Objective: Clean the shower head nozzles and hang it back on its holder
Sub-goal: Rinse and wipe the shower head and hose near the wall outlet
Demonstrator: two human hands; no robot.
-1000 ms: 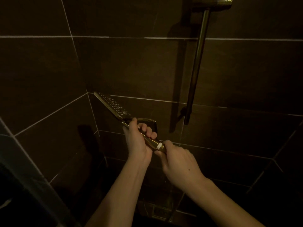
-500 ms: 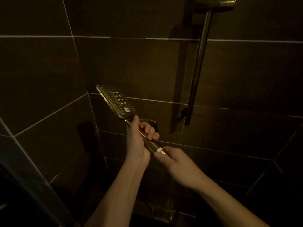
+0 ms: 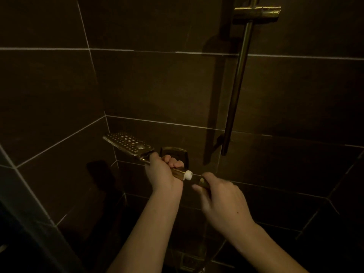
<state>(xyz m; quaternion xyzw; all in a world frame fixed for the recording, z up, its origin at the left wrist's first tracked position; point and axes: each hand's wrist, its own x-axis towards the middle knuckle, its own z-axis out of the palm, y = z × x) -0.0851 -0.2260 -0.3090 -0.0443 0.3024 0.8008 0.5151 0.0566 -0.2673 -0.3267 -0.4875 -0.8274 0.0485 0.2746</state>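
Dark tiled wall point(image 3: 157, 85) fills the frame, dim light. Slide rail point(image 3: 237, 85) runs down the upper right, with a brass bracket point(image 3: 256, 13) at its top, probably the holder. Two bare forearms come up from the bottom edge. Shower head point(image 3: 129, 143) sits centre-left, nozzle face up and tilted toward the camera, long axis running from upper left down to lower right along its handle. Left hand point(image 3: 164, 174) is clenched round the handle just below the head. Right hand point(image 3: 222, 196) grips a brass hose nut point(image 3: 202, 182) just right of the handle's end; a white threaded stub point(image 3: 188, 175) shows in the gap between, so the hose looks unscrewed or nearly so. A square brass wall fitting point(image 3: 175, 152) sits right behind the left knuckles. Hose below the right hand is too dark to trace. Judgement: nozzles still to be cleaned. Left hand is nearer the nozzle face, which lies up and left of both hands; the bracket is well above and right, on the right hand's side.
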